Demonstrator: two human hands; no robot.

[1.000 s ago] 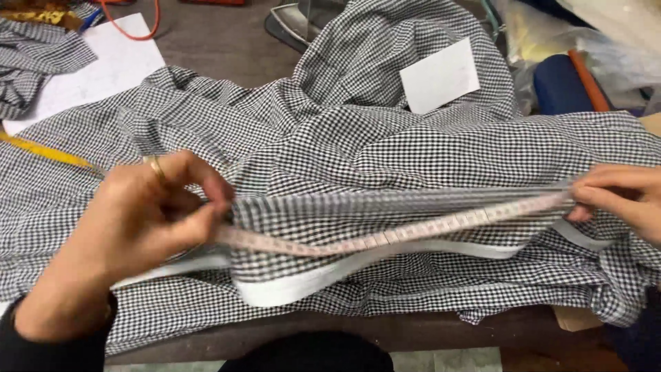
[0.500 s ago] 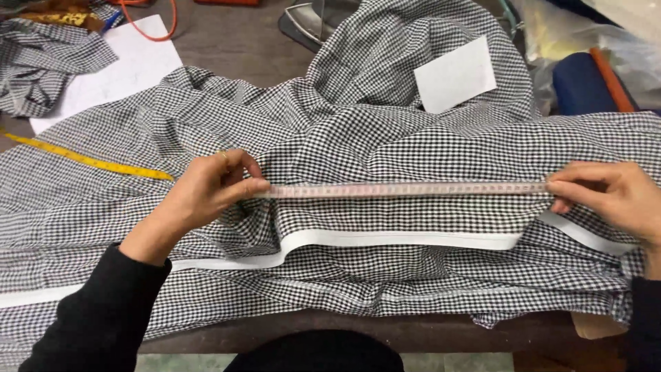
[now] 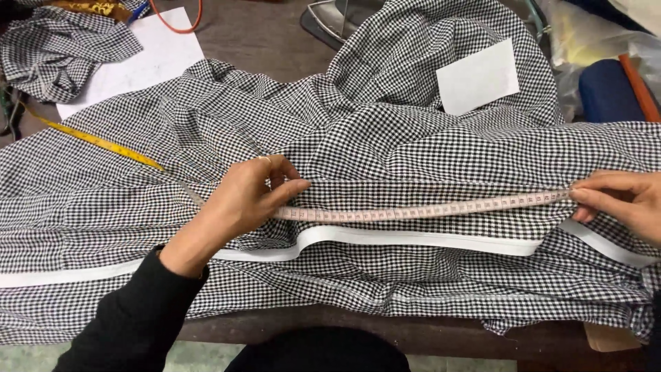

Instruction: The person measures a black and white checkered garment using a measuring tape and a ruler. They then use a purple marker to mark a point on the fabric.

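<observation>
While hands [image 3: 241, 200] pin tape [image 3: 420, 209] — taut.

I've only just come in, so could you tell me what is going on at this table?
A person is measuring a black-and-white checked fabric spread over the table. The left hand pins one end of a measuring tape to the cloth, and the right hand holds the other end, so the tape lies stretched across a fold, just above a white band. A white paper card rests on the fabric.

Measuring tape [image 3: 427, 209] lies across fabric [image 3: 385, 148], paper card [image 3: 478, 76] behind.
</observation>
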